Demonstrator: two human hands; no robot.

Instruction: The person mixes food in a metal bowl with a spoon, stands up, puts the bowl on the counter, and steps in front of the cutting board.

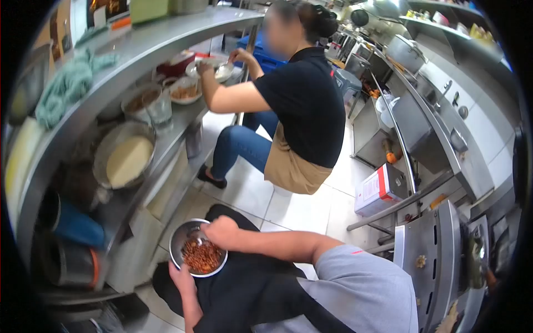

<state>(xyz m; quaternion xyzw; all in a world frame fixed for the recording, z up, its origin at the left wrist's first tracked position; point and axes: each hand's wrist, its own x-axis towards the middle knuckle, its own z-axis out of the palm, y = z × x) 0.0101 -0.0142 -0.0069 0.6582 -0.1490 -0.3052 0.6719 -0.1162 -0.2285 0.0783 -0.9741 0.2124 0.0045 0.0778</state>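
A round metal bowl [176, 242] rests on my lap, over dark cloth. Inside it lies a reddish-brown mix of small pieces [201, 257]. My left hand [183, 279] grips the bowl's near left rim, thumb on top and fingers beneath. Closed in a fist, my right hand [220, 233] is over the far right rim. A shiny metal piece that looks like a spoon [198, 237] reaches from its fingers into the bowl; its handle is hidden in the fist.
On the left shelf [172, 136] stand a pot of pale cream mixture [129, 161], a clear glass [159, 109] and a plate of food [185, 91]. A co-worker [305, 105] sits ahead, hands at another dish. A white-and-red box [377, 191] stands right, below the metal counter.
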